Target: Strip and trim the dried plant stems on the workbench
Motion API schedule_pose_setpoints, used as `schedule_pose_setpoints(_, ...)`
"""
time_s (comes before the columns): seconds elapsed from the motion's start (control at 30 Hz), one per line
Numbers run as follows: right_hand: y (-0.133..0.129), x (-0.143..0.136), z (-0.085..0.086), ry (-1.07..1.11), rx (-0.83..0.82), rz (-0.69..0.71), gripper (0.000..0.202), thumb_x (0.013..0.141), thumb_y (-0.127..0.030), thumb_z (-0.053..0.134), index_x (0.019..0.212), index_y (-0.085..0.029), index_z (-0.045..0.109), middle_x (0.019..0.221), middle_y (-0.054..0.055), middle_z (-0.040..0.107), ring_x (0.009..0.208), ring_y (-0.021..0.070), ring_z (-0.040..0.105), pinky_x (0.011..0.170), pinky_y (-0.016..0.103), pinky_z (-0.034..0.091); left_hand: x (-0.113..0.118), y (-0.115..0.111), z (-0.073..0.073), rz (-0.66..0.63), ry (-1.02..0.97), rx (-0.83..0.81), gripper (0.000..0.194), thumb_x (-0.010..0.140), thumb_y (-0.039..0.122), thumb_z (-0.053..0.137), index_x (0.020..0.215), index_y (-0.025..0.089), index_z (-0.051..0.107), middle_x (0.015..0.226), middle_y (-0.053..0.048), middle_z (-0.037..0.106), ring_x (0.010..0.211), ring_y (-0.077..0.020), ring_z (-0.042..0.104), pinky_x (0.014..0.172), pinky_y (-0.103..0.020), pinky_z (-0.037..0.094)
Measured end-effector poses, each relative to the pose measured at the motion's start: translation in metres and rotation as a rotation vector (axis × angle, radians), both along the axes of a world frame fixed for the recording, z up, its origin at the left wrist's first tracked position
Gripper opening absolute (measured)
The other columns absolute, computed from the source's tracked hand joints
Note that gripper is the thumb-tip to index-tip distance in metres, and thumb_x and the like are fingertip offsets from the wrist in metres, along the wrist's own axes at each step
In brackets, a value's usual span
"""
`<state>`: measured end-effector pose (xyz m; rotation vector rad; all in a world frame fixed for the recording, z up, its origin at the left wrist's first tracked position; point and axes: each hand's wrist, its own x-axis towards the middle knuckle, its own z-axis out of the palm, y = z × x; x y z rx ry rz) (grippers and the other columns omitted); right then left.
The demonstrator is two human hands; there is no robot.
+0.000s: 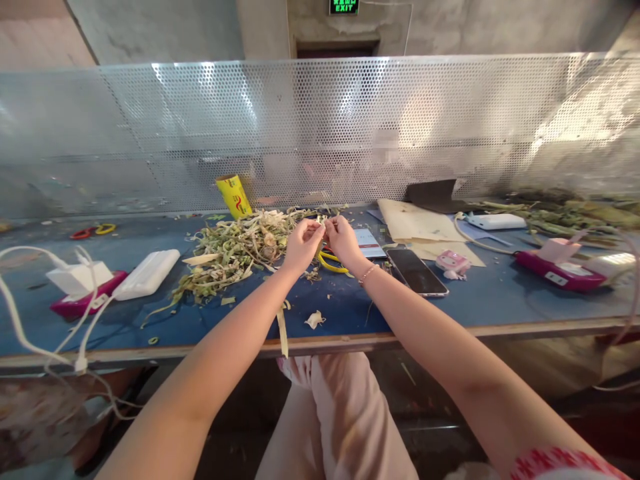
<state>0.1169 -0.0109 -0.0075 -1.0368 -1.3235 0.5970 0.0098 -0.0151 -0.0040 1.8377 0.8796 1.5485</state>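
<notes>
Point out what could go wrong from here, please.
The small pale plant piece pinched between the left hand and right hand could, if dropped, get lost in the nearby heap of dried green-and-tan plant scraps.

The long, flat, pale plant strip reaches the front edge of the blue tabletop and might get brushed off.

The black-screened smartphone lies near the right forearm, which could nudge it.

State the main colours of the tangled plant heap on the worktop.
The tangled plant heap is green and beige: see the head view.
</notes>
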Motion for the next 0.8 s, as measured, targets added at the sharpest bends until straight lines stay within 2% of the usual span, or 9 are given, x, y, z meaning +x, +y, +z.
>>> schedule_pose_setpoints(0.17, -0.008, -0.002, 0.003, -0.131, 0.089, -0.023, 0.012, 0.078, -0.027, 0.044, 0.069, -0.021, 0.039, 0.061, -0.004, 0.046, 0.059, 0.0108, 0.044, 0.060, 0.026, 0.033, 0.002, 0.003, -0.001, 0.064, -0.066, -0.037, 0.022, 0.076, 0.036, 0.053, 0.066, 0.018, 0.045, 0.059, 0.002, 0.049, 0.056, -0.0093, 0.047, 0.059, -0.024, 0.041)
schedule_pose_setpoints(0.27, -0.008, -0.005, 0.003, -0.116, 0.078, 0.016, 0.014, 0.078, -0.028, 0.044, 0.068, -0.021, 0.038, 0.060, -0.005, 0.044, 0.057, 0.0102, 0.041, 0.058, 0.025, 0.032, 0.003, 0.008, -0.006, 0.041, -0.133, -0.100, 0.024, 0.078, 0.037, 0.051, 0.065, 0.018, 0.042, 0.060, 0.003, 0.044, 0.056, -0.0094, 0.046, 0.059, -0.025, 0.041)
schedule_pose_setpoints(0.37, -0.006, -0.009, 0.001, -0.084, 0.066, 0.057, 0.015, 0.077, -0.028, 0.045, 0.066, -0.021, 0.038, 0.060, -0.005, 0.042, 0.057, 0.0099, 0.040, 0.056, 0.024, 0.032, 0.004, 0.010, -0.011, 0.105, -0.152, -0.127, 0.026, 0.080, 0.040, 0.047, 0.067, 0.019, 0.039, 0.063, 0.002, 0.043, 0.059, -0.0103, 0.045, 0.059, -0.025, 0.040)
schedule_pose_setpoints(0.47, -0.005, -0.014, -0.002, -0.062, 0.068, 0.071, 0.014, 0.076, -0.028, 0.045, 0.067, -0.021, 0.039, 0.060, -0.005, 0.042, 0.058, 0.0100, 0.040, 0.055, 0.024, 0.032, 0.005, 0.006, -0.012, 0.207, -0.122, -0.087, 0.026, 0.083, 0.042, 0.043, 0.070, 0.020, 0.037, 0.064, 0.002, 0.040, 0.061, -0.0109, 0.043, 0.059, -0.025, 0.037)
schedule_pose_setpoints(0.63, -0.009, -0.022, -0.002, 0.077, 0.010, 0.143, 0.013, 0.077, -0.029, 0.045, 0.068, -0.021, 0.039, 0.055, -0.006, 0.041, 0.053, 0.0091, 0.040, 0.049, 0.022, 0.031, 0.004, 0.001, -0.009, 0.284, -0.086, -0.003, 0.028, 0.084, 0.046, 0.038, 0.070, 0.021, 0.035, 0.062, 0.002, 0.037, 0.058, -0.0111, 0.041, 0.060, -0.028, 0.036)
schedule_pose_setpoints(0.73, -0.011, -0.025, -0.001, 0.189, -0.051, 0.218, 0.014, 0.077, -0.029, 0.046, 0.067, -0.022, 0.039, 0.049, -0.008, 0.038, 0.045, 0.0073, 0.036, 0.044, 0.020, 0.028, 0.003, 0.004, -0.010, 0.258, -0.111, 0.021, 0.029, 0.083, 0.047, 0.040, 0.069, 0.021, 0.036, 0.061, 0.002, 0.038, 0.059, -0.0110, 0.043, 0.062, -0.028, 0.039)
schedule_pose_setpoints(0.8, -0.012, -0.025, -0.001, 0.273, -0.115, 0.253, 0.015, 0.077, -0.029, 0.048, 0.067, -0.022, 0.038, 0.045, -0.009, 0.036, 0.039, 0.0062, 0.032, 0.040, 0.020, 0.025, 0.004, 0.008, -0.012, 0.156, -0.169, -0.048, 0.026, 0.084, 0.045, 0.037, 0.072, 0.022, 0.036, 0.059, 0.003, 0.037, 0.055, -0.0105, 0.044, 0.059, -0.028, 0.041)
